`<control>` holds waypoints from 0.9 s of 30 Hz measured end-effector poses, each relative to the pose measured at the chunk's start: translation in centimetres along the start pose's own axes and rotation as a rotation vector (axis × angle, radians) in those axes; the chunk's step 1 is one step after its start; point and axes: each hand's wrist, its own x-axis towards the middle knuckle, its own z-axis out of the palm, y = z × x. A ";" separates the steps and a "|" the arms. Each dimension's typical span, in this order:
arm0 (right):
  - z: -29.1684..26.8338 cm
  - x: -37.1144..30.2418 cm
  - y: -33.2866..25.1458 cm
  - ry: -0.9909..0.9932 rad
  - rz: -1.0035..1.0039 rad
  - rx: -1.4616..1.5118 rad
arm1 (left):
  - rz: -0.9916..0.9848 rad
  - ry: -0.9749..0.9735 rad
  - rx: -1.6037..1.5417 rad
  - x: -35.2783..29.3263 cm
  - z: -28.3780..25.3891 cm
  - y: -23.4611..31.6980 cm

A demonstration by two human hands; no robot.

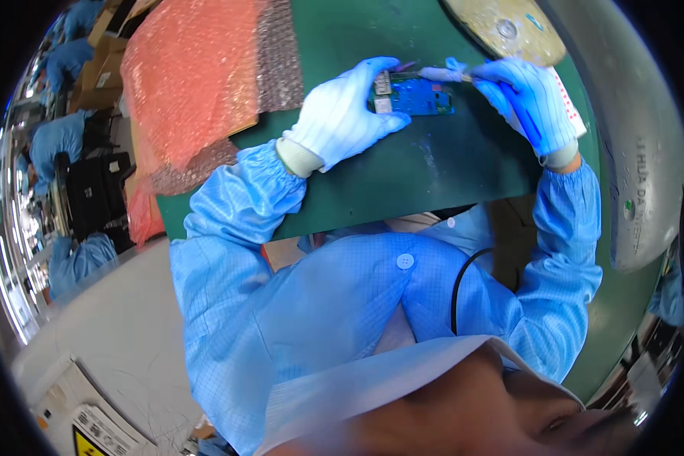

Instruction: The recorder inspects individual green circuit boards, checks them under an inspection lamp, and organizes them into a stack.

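Note:
On the green work surface point(448, 163) lies a small circuit board point(425, 99), lit bluish, with silvery metal connector blocks point(382, 93) at its left end. My gloved left hand point(346, 114) grips that end between thumb and fingers. My right hand point(528, 99), also in a white glove, is closed round a slim tool with a blue handle point(523, 118). A pale wrapped or padded piece point(442, 74) reaches from its fingers to the board's upper edge. Whether this piece belongs to the tool, and whether it touches the board, I cannot tell.
Pink bubble wrap point(194, 72) and clear bubble wrap point(279, 61) lie at the left. A round yellowish lid or dish point(509, 30) sits at the far right, beside a large grey curved housing point(623, 152). Other people in blue clothing point(57, 148) are at the left.

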 end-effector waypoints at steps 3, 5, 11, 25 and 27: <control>-1.0 0.1 0.7 0.009 -0.085 -0.030 | -0.015 -0.054 -0.077 -0.2 -1.0 0.3; -1.4 -0.1 0.5 0.005 -0.080 -0.110 | -0.027 -0.084 -0.095 -0.1 -0.9 0.0; -0.1 1.1 -2.4 -0.058 -0.006 -0.026 | -0.042 -0.121 -0.084 -0.9 -1.8 0.1; -0.9 1.3 -1.1 -0.029 -0.108 -0.060 | 0.003 -0.027 -0.164 -0.9 -0.6 -1.0; -0.9 2.0 -2.0 -0.097 -0.015 -0.013 | 0.053 0.036 -0.102 -0.6 -0.2 -1.2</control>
